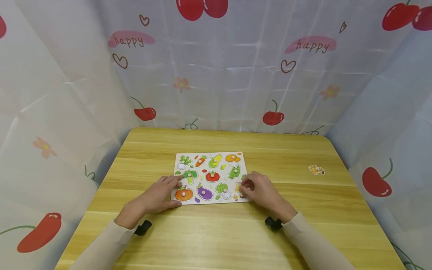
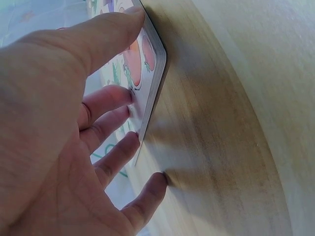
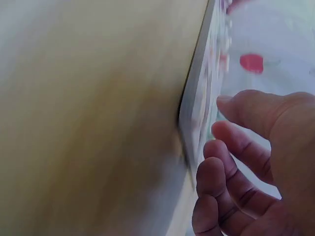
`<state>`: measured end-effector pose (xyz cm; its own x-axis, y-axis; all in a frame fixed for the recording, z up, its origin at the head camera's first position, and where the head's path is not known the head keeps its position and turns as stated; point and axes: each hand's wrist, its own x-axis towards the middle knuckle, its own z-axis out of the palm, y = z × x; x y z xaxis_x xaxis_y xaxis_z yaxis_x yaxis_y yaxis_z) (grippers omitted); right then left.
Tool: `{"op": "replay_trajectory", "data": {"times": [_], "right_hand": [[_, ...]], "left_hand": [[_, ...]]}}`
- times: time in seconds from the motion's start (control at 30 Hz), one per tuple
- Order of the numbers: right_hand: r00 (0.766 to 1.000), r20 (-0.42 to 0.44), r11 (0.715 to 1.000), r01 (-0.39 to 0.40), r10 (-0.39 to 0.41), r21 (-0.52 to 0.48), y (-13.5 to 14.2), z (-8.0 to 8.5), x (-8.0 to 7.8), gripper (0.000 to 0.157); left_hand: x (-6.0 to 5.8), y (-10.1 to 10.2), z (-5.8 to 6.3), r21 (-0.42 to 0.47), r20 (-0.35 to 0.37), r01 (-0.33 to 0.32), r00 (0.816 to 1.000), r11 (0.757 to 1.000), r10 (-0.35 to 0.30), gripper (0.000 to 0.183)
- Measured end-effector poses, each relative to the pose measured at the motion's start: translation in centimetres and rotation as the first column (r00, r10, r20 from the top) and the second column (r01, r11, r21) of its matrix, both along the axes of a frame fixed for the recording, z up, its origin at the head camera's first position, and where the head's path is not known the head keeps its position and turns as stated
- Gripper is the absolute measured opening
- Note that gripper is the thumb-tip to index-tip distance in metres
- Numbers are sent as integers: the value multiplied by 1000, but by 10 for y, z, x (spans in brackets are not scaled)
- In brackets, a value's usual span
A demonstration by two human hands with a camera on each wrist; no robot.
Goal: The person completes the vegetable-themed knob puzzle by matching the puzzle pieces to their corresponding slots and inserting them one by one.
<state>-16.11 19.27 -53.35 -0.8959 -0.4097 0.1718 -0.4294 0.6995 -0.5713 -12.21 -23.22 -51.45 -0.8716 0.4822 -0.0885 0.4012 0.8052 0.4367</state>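
Observation:
A white board [image 1: 209, 201] with knobbed vegetable pieces lies on the table, among them a tomato [image 1: 212, 177], an eggplant [image 1: 204, 193], a pumpkin [image 1: 182, 195] and a broccoli [image 1: 190, 178]. My left hand [image 1: 158, 195] rests at its left edge, fingers spread; in the left wrist view the thumb [image 2: 115, 34] lies along the board's rim. Over the lower right corner is my right hand [image 1: 263, 191], its fingers loosely bent. The right wrist view shows a gap between thumb [image 3: 246, 105] and index finger, with nothing visible there. The corner's printed picture is partly hidden by the hand.
A small yellow-brown piece with a knob [image 1: 316, 170] lies apart on the right of the wooden table [image 1: 216, 232]. Curtains with cherry prints [image 1: 216, 75] enclose the back and sides. A black wrist camera [image 1: 143, 227] sits at each cuff.

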Motion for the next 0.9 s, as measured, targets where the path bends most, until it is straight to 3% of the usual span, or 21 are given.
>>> {"op": "replay_trajectory", "data": {"times": [0.33,0.6,0.9], "right_hand": [[994,-32,994,102,-100,48,69,1,-15,22],[977,-85,977,200,-194,77,139,4,-22,38],[948,-73,949,312,-309,33,214,-1,-31,53]], "left_hand": [[-1,-1,-1,1,0,-6,1000,1000,6,69],[2,0,-1,15,4,-4,1000,1000,3,58],[1,0,-1,12,-8,-1,1000,1000,1,78]]}}
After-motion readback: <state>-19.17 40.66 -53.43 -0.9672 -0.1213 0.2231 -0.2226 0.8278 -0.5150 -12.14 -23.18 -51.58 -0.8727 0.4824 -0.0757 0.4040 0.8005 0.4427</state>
